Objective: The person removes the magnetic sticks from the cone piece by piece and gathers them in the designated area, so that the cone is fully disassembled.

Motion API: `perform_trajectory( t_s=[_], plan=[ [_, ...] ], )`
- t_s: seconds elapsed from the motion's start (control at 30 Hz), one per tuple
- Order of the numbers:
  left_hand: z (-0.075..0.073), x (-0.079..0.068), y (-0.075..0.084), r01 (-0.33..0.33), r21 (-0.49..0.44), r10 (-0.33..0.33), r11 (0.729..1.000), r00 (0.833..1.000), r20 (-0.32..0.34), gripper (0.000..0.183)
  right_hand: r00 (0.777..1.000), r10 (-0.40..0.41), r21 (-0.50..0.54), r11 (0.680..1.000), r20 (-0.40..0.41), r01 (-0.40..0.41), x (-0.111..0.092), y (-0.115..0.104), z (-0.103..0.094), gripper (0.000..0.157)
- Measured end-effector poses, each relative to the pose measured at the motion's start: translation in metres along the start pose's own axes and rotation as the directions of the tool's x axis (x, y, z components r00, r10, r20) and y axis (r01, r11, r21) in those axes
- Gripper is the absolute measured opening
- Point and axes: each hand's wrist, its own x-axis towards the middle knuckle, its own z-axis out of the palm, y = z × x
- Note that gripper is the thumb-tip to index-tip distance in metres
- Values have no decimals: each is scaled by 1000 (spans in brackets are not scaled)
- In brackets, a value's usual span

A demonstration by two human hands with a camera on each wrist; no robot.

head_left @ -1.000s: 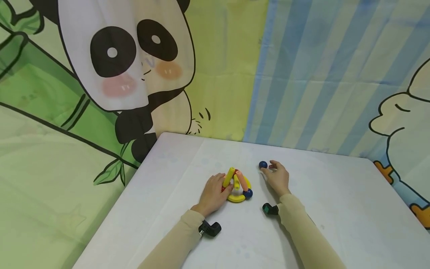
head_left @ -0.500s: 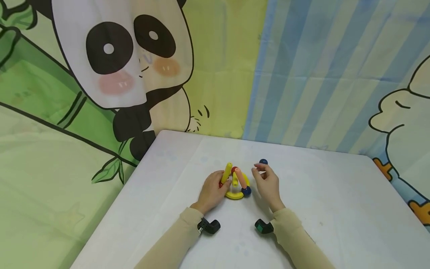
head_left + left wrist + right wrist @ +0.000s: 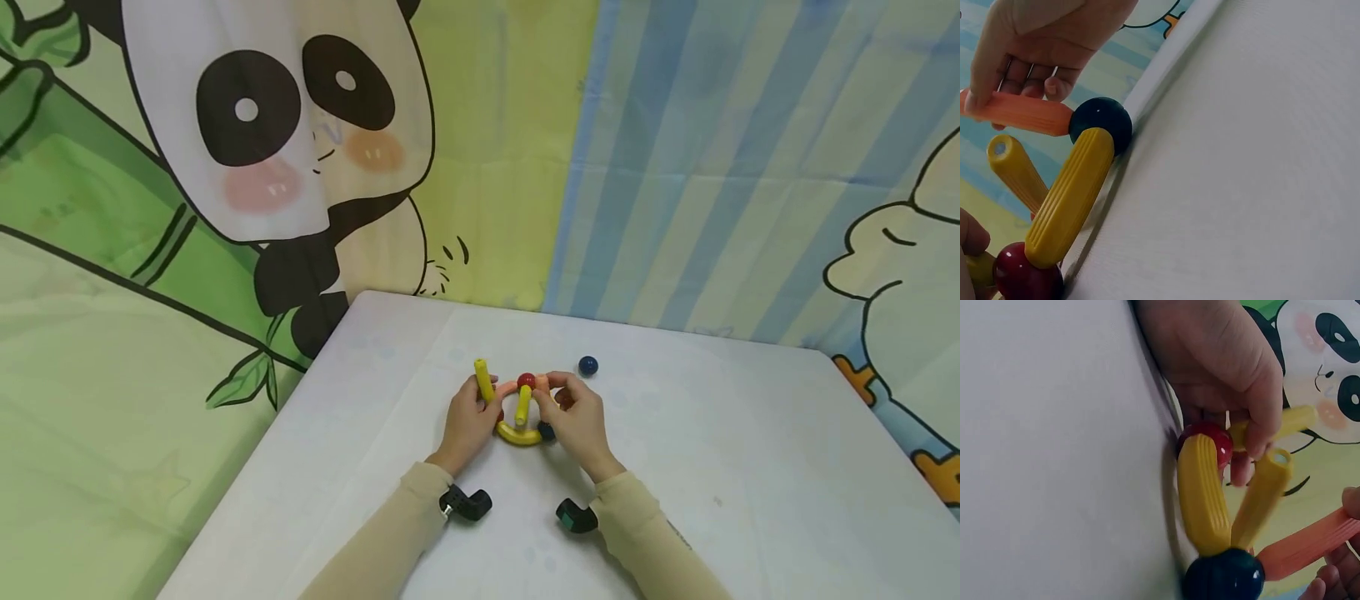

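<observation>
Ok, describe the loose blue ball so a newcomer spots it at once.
On the white table, go to the right hand and look just beyond it, toward the striped backdrop. The loose blue ball sits alone there; the other blue ball is joined to sticks.

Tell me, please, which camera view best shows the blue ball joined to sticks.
The left wrist view: the blue ball is large and uncropped. The right wrist view crops its bottom; the head view shows it small, partly hidden by the right hand.
</observation>
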Motion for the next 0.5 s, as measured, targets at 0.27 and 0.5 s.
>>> perform_trajectory(
  t_s=[0.27, 0.5],
  plan=[
    [-6, 4, 3, 169, -69, -178, 983, 971, -160, 92, 997, 58, 16, 998, -59, -57, -10, 9, -22, 18],
    [-8, 7, 2, 165, 65, -134, 984, 931, -340, 101, 991, 111, 35, 993, -74, -109, -23, 24, -38, 15]
  ],
)
